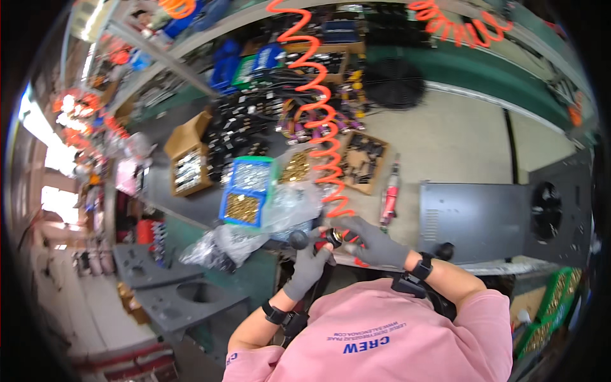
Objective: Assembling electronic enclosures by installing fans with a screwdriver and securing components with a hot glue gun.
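In front of my chest, at the table's near edge, my two grey-gloved hands meet. My left hand (307,272) is closed, thumb and fingers pinching a small dark round part with a brass-coloured end (337,236). Beside its fingers sits a black ball-shaped knob (298,239); whether it joins the held part I cannot tell. My right hand (374,243) curls in from the other side, its fingers closed around something red, mostly hidden. An orange coiled hose (326,137) hangs down to just above this hand.
Right of the hose lies a red pen-shaped power tool (389,197). A dark metal housing (474,219) occupies the right side. Blue bins (247,191) of screws, plastic bags (238,245) and a cardboard box (189,167) stand leftward. A parts tray (364,162) lies beyond my hands.
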Available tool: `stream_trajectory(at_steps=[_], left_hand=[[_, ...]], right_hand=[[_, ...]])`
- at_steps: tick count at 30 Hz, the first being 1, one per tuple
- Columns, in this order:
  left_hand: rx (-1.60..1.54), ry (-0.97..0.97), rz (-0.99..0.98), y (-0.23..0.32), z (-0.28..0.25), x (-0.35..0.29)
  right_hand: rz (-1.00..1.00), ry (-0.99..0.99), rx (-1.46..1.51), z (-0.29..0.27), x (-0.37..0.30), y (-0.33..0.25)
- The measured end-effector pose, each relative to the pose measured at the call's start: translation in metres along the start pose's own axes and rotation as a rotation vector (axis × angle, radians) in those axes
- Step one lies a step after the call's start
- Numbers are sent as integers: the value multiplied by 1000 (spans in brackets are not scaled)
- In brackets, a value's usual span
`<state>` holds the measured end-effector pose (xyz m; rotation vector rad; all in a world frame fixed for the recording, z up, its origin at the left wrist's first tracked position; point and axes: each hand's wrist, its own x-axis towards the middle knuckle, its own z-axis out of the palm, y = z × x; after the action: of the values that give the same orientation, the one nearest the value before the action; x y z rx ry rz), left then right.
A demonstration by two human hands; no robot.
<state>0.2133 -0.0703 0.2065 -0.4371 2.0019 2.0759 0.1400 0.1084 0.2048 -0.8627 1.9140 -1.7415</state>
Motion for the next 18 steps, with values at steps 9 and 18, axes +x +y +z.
stream_trajectory(at_steps=[9, 18], left_hand=[[49, -308, -97, -14, 62, 71], [28, -439, -163, -16, 104, 80]], right_hand=[[-133, 377, -379, -48, -37, 12], [238, 561, -108, -58, -85, 10]])
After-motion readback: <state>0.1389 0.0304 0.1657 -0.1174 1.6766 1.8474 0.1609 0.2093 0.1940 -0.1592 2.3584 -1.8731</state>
